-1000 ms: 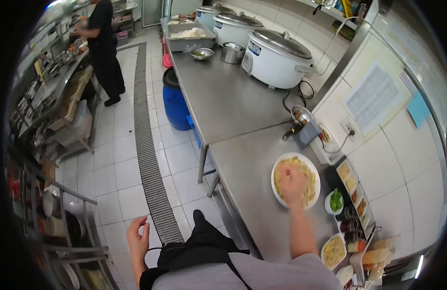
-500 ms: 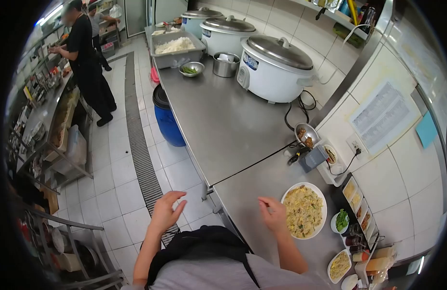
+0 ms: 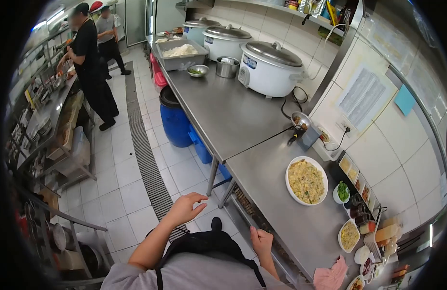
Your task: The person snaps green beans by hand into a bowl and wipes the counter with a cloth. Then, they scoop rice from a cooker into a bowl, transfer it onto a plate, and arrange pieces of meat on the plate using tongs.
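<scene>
Away from the counter, my left hand [image 3: 187, 209] hangs over the tiled floor, thumb and fingers apart, with nothing in it. My right hand [image 3: 262, 241] is closed at the counter's front edge, its fingers curled and no object visible in it. Beyond it on the steel counter [image 3: 262, 179] lies a large white plate of fried rice [image 3: 306, 181]. To the right of that plate are a small bowl of chopped greens [image 3: 341, 192] and a smaller white dish of fried rice [image 3: 349, 236]. A pink cloth [image 3: 330, 274] lies near the bottom right.
Rice cookers [image 3: 270, 69], a grey tub of rice [image 3: 181, 52] and a metal pot [image 3: 227, 67] stand farther along the counter. A blue barrel [image 3: 174, 118] is beside it. Two people [image 3: 90, 63] stand at the back left. A condiment rack [image 3: 357, 181] is by the wall.
My right hand has moved away from the large plate to the counter's edge and closed. The view has shifted, showing the pink cloth. The farther person at the back has turned.
</scene>
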`<action>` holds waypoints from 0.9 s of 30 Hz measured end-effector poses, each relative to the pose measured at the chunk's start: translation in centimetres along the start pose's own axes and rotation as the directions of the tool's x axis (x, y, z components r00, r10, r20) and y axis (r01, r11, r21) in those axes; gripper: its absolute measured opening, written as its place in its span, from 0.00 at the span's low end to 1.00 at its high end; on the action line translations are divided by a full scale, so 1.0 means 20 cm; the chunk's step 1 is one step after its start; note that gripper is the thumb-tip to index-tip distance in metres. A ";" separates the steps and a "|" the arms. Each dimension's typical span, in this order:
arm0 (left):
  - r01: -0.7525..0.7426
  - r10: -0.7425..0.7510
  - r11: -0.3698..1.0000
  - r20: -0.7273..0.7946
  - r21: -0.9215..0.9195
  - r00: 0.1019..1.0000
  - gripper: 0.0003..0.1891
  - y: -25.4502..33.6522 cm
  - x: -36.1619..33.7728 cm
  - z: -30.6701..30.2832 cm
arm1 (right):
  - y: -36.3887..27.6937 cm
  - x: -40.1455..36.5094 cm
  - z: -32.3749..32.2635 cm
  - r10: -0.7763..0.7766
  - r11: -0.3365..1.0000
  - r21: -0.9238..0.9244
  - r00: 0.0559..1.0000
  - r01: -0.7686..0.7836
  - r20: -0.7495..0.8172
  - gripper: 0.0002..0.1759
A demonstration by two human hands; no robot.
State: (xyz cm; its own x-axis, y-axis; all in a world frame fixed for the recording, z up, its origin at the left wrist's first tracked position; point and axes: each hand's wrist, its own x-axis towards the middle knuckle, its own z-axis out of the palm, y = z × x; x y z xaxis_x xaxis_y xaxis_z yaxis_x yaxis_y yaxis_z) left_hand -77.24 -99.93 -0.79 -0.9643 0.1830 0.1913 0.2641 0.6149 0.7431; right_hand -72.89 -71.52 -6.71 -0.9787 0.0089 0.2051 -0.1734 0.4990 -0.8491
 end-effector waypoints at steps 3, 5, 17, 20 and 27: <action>0.020 -0.023 0.994 -0.032 -0.107 0.999 0.12 0.02 -0.10 -0.06 | -0.04 0.06 0.10 -0.105 0.994 -0.042 0.994 0.104 -0.037 0.22; 0.041 -0.044 0.991 -0.021 -0.127 0.999 0.11 -0.05 -0.14 -0.09 | -0.09 0.19 0.16 -0.133 0.991 0.011 0.985 0.135 -0.107 0.15; 0.460 -0.504 0.864 -0.382 -0.206 0.775 0.09 -0.68 -0.05 -0.43 | -0.34 2.07 1.15 -0.104 0.905 0.424 0.951 -0.030 0.290 0.10; 0.544 -0.589 0.805 -0.426 -0.237 0.687 0.10 -0.80 0.11 -0.56 | -0.39 2.68 1.51 0.096 0.810 0.493 0.902 -0.317 0.421 0.14; 0.647 -0.681 0.711 -0.497 -0.275 0.538 0.09 -1.05 0.44 -0.73 | -0.41 3.64 2.22 0.305 0.748 0.486 0.885 -0.452 0.353 0.27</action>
State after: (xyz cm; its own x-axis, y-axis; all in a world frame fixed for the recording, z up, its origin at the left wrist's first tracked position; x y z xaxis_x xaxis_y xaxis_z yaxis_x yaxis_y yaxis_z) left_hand -91.47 -122.41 -5.46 -0.7079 -0.7013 -0.0846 -0.4407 0.3448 0.8288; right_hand -147.71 -113.38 -6.46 -0.9574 -0.1463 -0.2491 0.2589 -0.0516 -0.9645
